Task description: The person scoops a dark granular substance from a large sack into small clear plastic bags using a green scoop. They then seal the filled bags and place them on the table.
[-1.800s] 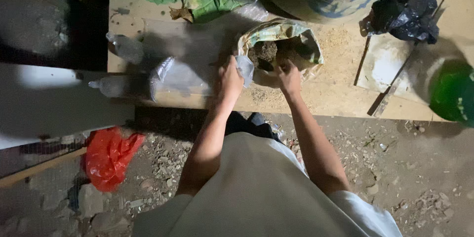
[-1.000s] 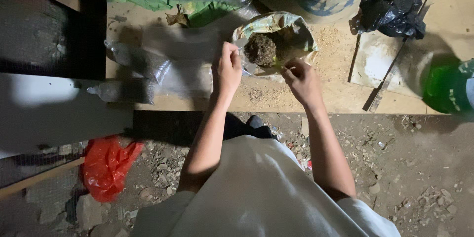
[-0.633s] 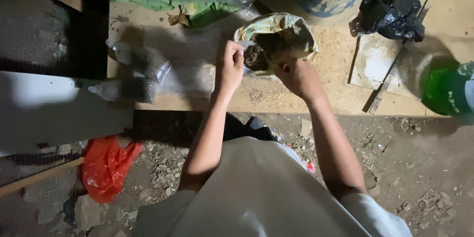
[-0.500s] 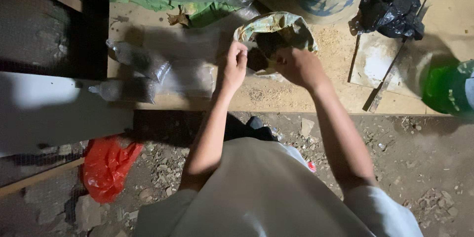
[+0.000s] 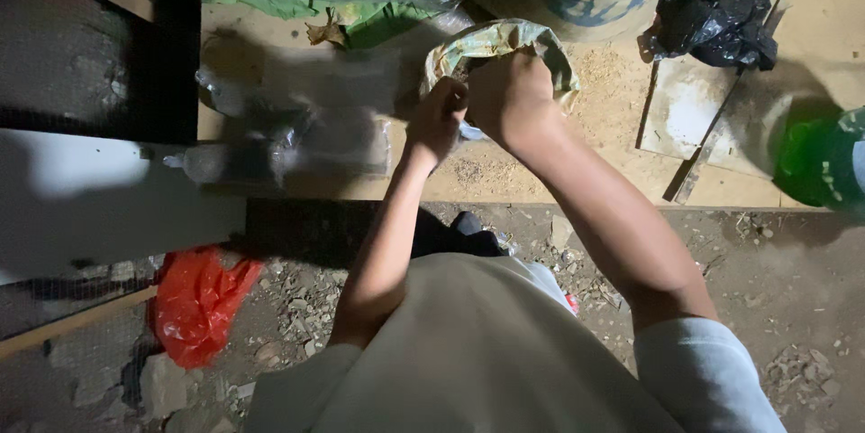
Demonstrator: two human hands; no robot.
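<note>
- Our left hand (image 5: 439,118) has its fingers closed on the near edge of a small crumpled bag (image 5: 505,44).
- Our right hand (image 5: 509,95) covers the bag's mouth, fingers curled over the rim; contents hidden.
- The bag sits on the wooden desk (image 5: 577,163), mid-board, with sawdust around it.
- A black plastic bag (image 5: 716,18) lies to the right, a green container (image 5: 815,158) at the far right edge.
- A red bag (image 5: 194,302) lies on the rubble floor.
</note>
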